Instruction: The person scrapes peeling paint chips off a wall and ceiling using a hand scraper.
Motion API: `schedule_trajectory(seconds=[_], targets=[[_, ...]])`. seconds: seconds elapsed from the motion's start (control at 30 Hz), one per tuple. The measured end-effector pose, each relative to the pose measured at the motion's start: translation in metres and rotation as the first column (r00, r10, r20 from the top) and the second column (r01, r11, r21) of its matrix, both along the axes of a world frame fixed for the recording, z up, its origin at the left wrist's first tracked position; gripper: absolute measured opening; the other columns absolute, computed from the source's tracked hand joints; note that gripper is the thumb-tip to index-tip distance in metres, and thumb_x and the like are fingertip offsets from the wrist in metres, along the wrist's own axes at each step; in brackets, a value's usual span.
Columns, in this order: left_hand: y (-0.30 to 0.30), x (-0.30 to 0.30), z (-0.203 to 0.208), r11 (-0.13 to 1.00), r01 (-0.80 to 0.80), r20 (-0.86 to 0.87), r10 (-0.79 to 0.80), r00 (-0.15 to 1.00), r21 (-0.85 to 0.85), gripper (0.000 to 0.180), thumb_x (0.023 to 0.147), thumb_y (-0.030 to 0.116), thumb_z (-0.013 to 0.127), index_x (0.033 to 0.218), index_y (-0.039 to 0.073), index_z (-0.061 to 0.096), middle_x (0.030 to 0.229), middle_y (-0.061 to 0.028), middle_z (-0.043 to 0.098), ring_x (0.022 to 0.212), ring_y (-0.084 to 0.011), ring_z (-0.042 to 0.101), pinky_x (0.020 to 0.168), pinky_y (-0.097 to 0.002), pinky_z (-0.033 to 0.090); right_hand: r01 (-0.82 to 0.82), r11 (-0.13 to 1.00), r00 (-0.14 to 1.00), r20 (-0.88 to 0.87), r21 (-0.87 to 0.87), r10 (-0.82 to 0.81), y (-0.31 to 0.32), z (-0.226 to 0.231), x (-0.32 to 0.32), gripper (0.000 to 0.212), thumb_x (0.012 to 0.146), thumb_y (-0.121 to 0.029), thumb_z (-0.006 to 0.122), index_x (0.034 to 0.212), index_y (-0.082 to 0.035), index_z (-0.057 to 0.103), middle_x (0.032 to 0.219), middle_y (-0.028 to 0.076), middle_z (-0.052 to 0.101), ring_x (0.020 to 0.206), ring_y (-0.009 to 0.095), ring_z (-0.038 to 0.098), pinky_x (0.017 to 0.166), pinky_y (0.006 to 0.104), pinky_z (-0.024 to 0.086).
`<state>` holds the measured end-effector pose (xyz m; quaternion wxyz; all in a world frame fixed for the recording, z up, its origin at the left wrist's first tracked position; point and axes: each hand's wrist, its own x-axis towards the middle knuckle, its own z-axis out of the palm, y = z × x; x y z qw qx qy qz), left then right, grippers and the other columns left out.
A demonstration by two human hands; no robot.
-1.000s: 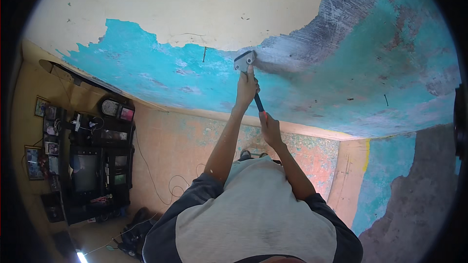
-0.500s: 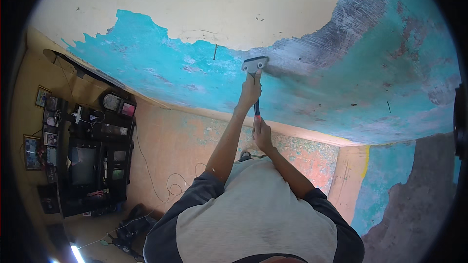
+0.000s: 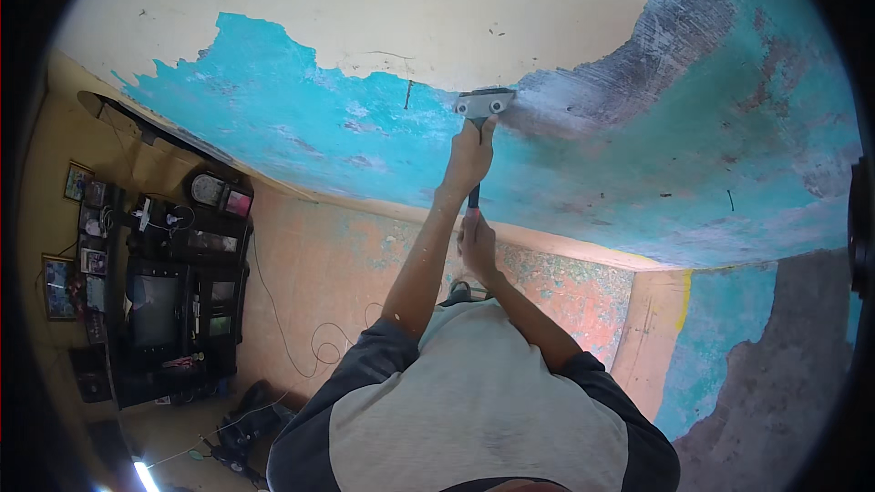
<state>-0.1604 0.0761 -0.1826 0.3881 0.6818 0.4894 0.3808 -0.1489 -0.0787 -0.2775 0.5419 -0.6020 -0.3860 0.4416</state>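
Note:
A long-handled scraper (image 3: 483,105) with a wide, flat grey head and two round bolts rests its blade against the wall, at the lower edge of the cream paint (image 3: 365,0). Close beneath the head, my left hand (image 3: 468,162) is closed around the shaft. My right hand (image 3: 477,248) grips the lower end of the handle. Turquoise paint (image 3: 301,91) shows to the left of the blade, and a scraped grey patch (image 3: 583,105) lies to its right.
A nail (image 3: 407,94) sticks out of the wall left of the scraper, and another (image 3: 730,199) at the right. At the far left stands a black cabinet (image 3: 150,383) with a television (image 3: 155,310). A thin cable (image 3: 314,355) loops over the floor, near a motorbike (image 3: 239,437).
The scraper head has shifted slightly up and to the right, and its blade looks more level. My right hand has moved a little left and up with the handle's end.

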Motion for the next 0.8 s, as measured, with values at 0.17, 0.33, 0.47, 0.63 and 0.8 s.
schedule_trajectory(seconds=[0.17,0.33,0.47,0.63,0.8], targets=[[-0.008,0.001,-0.015,1.000,-0.021,0.062,0.021,0.998,0.001,0.050,0.104,0.046,0.048,0.095,-0.002,0.051,0.061,-0.0145,0.059,0.051,-0.0262,0.061,0.048,-0.0402,0.046,0.042,0.999,0.998,0.052,0.026,-0.044,-0.001,-0.024,0.002,0.051,0.108,-0.047,0.033,0.083,-0.005,0.048,0.053,-0.001,0.040,0.041,0.009,0.044,0.039,0.0283,0.037],[0.005,-0.002,-0.006,0.994,-0.013,0.046,0.018,0.999,-0.106,0.048,0.103,0.047,0.049,0.093,0.001,0.049,0.060,-0.0069,0.055,0.049,-0.0166,0.056,0.045,-0.0330,0.045,0.034,0.999,0.965,0.258,0.026,-0.039,0.000,0.003,0.011,0.050,0.108,-0.042,0.037,0.085,-0.001,0.052,0.057,0.007,0.049,0.048,0.017,0.052,0.049,0.0370,0.041],[-0.008,0.000,0.008,0.971,0.023,0.196,0.025,0.980,-0.239,0.046,0.104,0.046,0.048,0.094,0.001,0.046,0.062,-0.0035,0.051,0.049,-0.0119,0.052,0.043,-0.0290,0.044,0.058,0.998,0.964,0.259,0.034,-0.065,-0.007,0.003,0.019,0.047,0.108,-0.043,0.037,0.089,-0.003,0.054,0.058,0.007,0.051,0.051,0.017,0.054,0.050,0.0363,0.041],[-0.023,0.005,-0.041,0.971,-0.056,0.397,0.148,0.906,-0.234,0.042,0.106,0.042,0.046,0.101,0.001,0.039,0.066,-0.0067,0.053,0.050,-0.0165,0.055,0.046,-0.0321,0.046,-0.072,0.997,0.975,0.206,-0.039,0.078,-0.029,-0.010,0.062,0.037,0.108,-0.037,0.040,0.105,-0.004,0.055,0.061,0.004,0.050,0.052,0.012,0.049,0.051,0.0313,0.041],[-0.041,0.011,-0.030,0.938,0.065,0.634,0.178,0.752,-0.341,0.033,0.108,0.037,0.041,0.103,0.004,0.043,0.074,-0.0020,0.047,0.058,-0.0103,0.050,0.053,-0.0279,0.048,-0.130,0.991,0.991,0.015,-0.029,0.131,-0.058,0.023,0.095,0.044,0.107,-0.024,0.048,0.148,-0.008,0.046,0.079,0.000,0.056,0.057,0.006,0.047,0.054,0.0231,0.043]])
